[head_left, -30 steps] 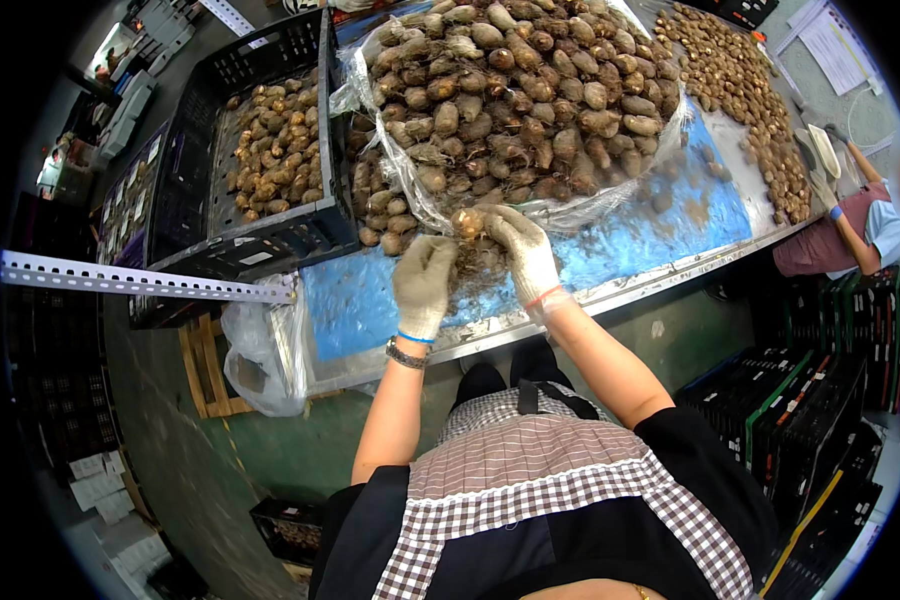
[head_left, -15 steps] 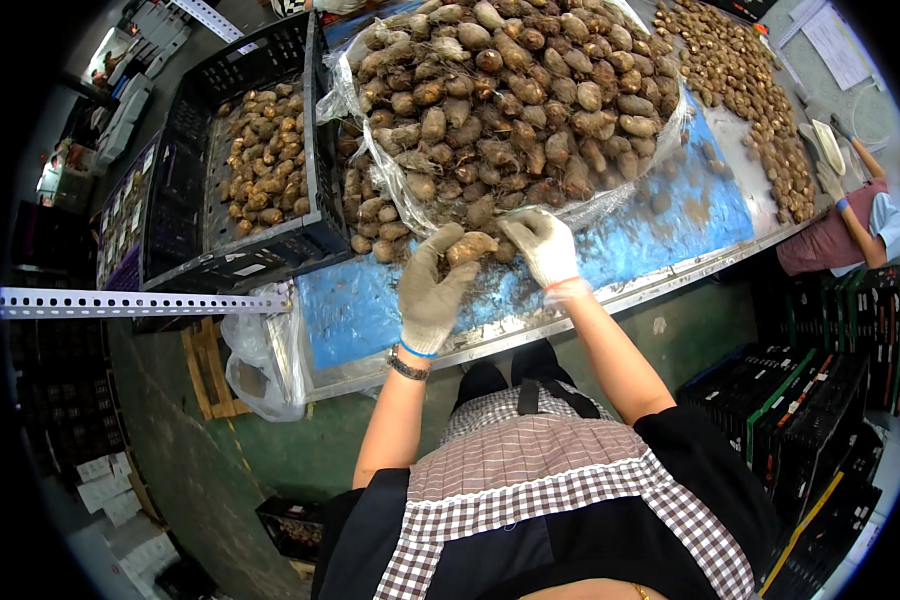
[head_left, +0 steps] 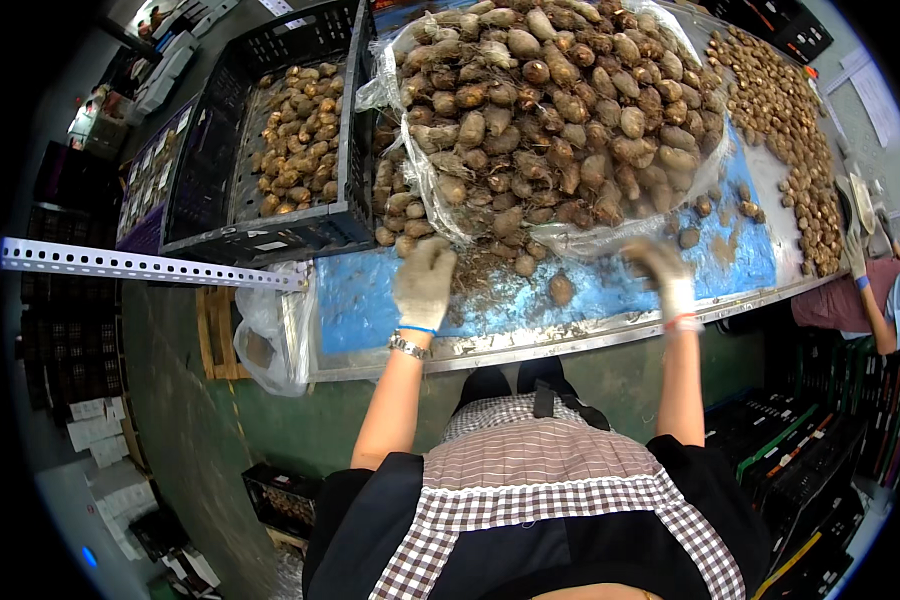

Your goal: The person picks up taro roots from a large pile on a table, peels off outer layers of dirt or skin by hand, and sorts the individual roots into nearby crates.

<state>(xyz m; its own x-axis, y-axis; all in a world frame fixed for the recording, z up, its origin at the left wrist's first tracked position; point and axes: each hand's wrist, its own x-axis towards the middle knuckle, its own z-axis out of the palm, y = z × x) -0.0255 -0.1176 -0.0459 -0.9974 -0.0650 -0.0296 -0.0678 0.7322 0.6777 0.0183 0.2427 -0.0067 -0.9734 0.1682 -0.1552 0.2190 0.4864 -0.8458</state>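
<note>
**Sorting roots at the blue table**

On the far left a black crate [head_left: 270, 150] holds a shallow layer of sorted roots; beside it a clear bag [head_left: 560, 120] is heaped high, so most of the work looks left to do; the left hand [head_left: 425, 282], gloved, lies flat and spread on the blue table [head_left: 370, 300] at the bag's edge, gripping nothing; one loose root [head_left: 561, 289] lies between the hands; the right hand [head_left: 662, 268] is blurred, possibly empty, I cannot tell.
</note>
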